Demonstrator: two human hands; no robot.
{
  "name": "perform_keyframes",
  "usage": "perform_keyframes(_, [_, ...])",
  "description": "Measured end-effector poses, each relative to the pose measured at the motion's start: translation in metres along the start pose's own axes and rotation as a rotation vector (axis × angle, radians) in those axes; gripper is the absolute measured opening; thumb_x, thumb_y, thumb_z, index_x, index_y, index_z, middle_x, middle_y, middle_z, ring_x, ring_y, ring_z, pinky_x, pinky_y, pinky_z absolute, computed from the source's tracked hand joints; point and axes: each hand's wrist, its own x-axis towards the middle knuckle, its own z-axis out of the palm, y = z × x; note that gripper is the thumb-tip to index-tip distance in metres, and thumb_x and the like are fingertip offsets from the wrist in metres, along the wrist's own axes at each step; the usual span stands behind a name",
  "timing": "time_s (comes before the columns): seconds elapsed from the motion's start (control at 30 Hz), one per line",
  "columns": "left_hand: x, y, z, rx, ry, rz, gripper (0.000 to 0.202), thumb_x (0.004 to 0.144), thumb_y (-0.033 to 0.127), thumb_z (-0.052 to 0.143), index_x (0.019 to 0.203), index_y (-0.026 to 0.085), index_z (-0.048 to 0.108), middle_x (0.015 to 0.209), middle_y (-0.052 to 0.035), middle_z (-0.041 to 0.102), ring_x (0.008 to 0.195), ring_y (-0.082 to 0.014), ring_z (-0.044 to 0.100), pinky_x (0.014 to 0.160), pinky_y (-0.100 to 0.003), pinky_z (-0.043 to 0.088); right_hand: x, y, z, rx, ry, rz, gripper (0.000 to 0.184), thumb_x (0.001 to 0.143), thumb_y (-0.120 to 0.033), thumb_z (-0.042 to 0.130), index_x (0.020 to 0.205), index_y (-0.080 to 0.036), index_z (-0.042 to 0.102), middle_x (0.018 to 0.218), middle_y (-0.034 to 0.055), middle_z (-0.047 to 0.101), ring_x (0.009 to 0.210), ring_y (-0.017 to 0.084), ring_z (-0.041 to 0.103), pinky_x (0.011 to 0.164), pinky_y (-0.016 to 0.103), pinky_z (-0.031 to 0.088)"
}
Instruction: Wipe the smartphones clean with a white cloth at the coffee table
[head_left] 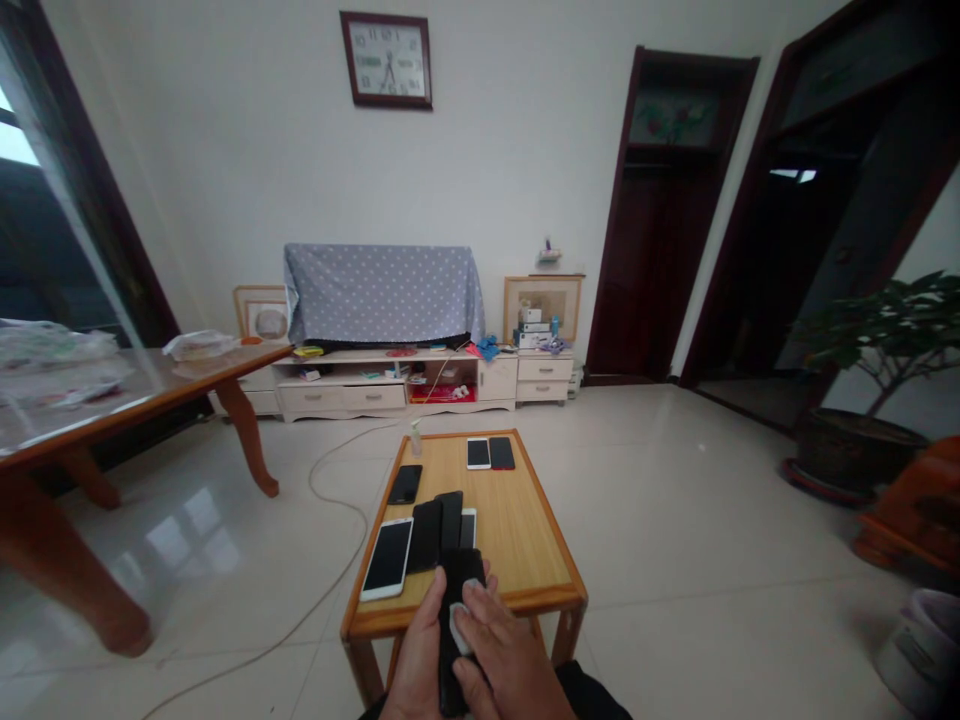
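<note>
My left hand (418,652) is wrapped round a black smartphone (460,564), held upright at the near edge of the small table (517,520). My right hand (511,655) presses a crumpled white wipe (457,630) against the phone's face; its fingers hide part of both. Just beyond the phone, two dark flat phones or cases (426,535) lie overlapping, with a white-edged phone (469,528) partly under them. A large white phone (388,558) with a dark screen lies to their left.
Farther back on the table are a black phone (406,484), a white phone (478,453), a red-edged phone (502,453) and a small pump bottle (416,440). A cable (330,590) runs over the floor. A larger table (172,380) stands left, a potted plant (862,440) right.
</note>
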Motion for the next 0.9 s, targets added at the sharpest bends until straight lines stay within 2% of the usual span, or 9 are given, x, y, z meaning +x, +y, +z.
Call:
perform_keyframes(0.1, [0.008,0.012,-0.004,-0.017,0.056,0.059,0.055,0.091,0.042,0.064,0.137,0.013,0.054,0.108,-0.0145,0.075,0.094,-0.0268,0.074,0.084,-0.038,0.059,-0.015,0.007,0.028,0.060,0.077,-0.068,0.026,0.098,-0.024,0.055,0.123,-0.022,0.063,0.128,0.0082,0.071,0.124,0.020,0.063,0.103,0.028,0.052])
perform_keyframes(0.23, [0.019,0.025,-0.010,-0.037,0.113,0.146,0.052,0.090,0.037,0.067,0.135,0.013,0.056,0.103,-0.0119,0.075,0.083,-0.0207,0.074,0.071,-0.029,0.058,-0.020,0.019,0.051,0.164,0.113,-0.009,0.018,0.101,-0.026,0.052,0.112,-0.028,0.065,0.115,0.0031,0.076,0.108,0.016,0.072,0.090,0.020,0.058])
perform_keyframes(0.3, [0.023,0.030,-0.010,-0.033,0.117,0.161,0.055,0.089,0.038,0.067,0.135,0.011,0.056,0.105,-0.0138,0.075,0.086,-0.0207,0.074,0.073,-0.028,0.058,-0.012,0.022,0.050,0.238,0.170,0.089,0.023,0.102,-0.031,0.044,0.111,-0.027,0.065,0.103,0.0041,0.077,0.092,0.017,0.075,0.078,0.022,0.061])
perform_keyframes(0.37, [0.028,0.037,-0.007,-0.015,0.125,0.196,0.057,0.089,0.040,0.068,0.136,0.010,0.056,0.116,-0.0167,0.073,0.095,-0.0226,0.073,0.083,-0.032,0.058,0.000,0.024,0.042,0.327,0.233,0.298,0.031,0.103,-0.035,0.036,0.108,-0.026,0.065,0.091,0.0050,0.075,0.079,0.018,0.074,0.070,0.025,0.060])
perform_keyframes(0.47, [0.039,0.047,-0.003,0.025,0.148,0.307,0.056,0.089,0.041,0.068,0.137,0.015,0.057,0.134,-0.0163,0.065,0.115,-0.0264,0.067,0.100,-0.040,0.054,0.019,0.028,0.026,0.456,0.227,0.594,0.037,0.103,-0.039,0.032,0.095,-0.023,0.064,0.085,0.0053,0.069,0.076,0.020,0.069,0.068,0.028,0.055])
perform_keyframes(0.53, [0.048,0.053,-0.002,0.040,0.153,0.369,0.054,0.089,0.043,0.067,0.137,0.019,0.058,0.140,-0.0143,0.062,0.124,-0.0287,0.062,0.104,-0.043,0.051,0.031,0.035,0.019,0.508,0.172,0.675,0.036,0.102,-0.041,0.034,0.090,-0.022,0.063,0.084,0.0047,0.068,0.077,0.020,0.067,0.069,0.028,0.053])
perform_keyframes(0.63, [0.064,0.061,-0.003,0.027,0.120,0.352,0.055,0.090,0.047,0.065,0.137,0.019,0.059,0.138,-0.0143,0.063,0.124,-0.0289,0.062,0.104,-0.042,0.051,0.046,0.050,0.024,0.567,0.088,0.711,0.036,0.101,-0.047,0.040,0.094,-0.021,0.063,0.087,0.0051,0.069,0.081,0.021,0.067,0.073,0.030,0.051])
perform_keyframes(0.77, [0.084,0.076,-0.005,0.025,0.049,0.273,0.054,0.091,0.047,0.062,0.138,0.020,0.058,0.125,-0.0124,0.072,0.104,-0.0255,0.072,0.090,-0.038,0.059,0.053,0.069,0.062,0.636,0.002,0.760,0.049,0.094,-0.064,0.045,0.095,-0.019,0.065,0.084,0.0074,0.072,0.076,0.022,0.067,0.069,0.031,0.050])
perform_keyframes(0.9, [0.105,0.093,-0.008,0.089,0.078,0.353,0.053,0.092,0.045,0.061,0.140,0.021,0.056,0.123,-0.0123,0.073,0.101,-0.0236,0.073,0.085,-0.034,0.060,0.049,0.084,0.115,0.771,0.002,0.979,0.074,0.080,-0.090,0.033,0.068,-0.021,0.057,0.055,0.0044,0.063,0.049,0.018,0.058,0.050,0.026,0.042])
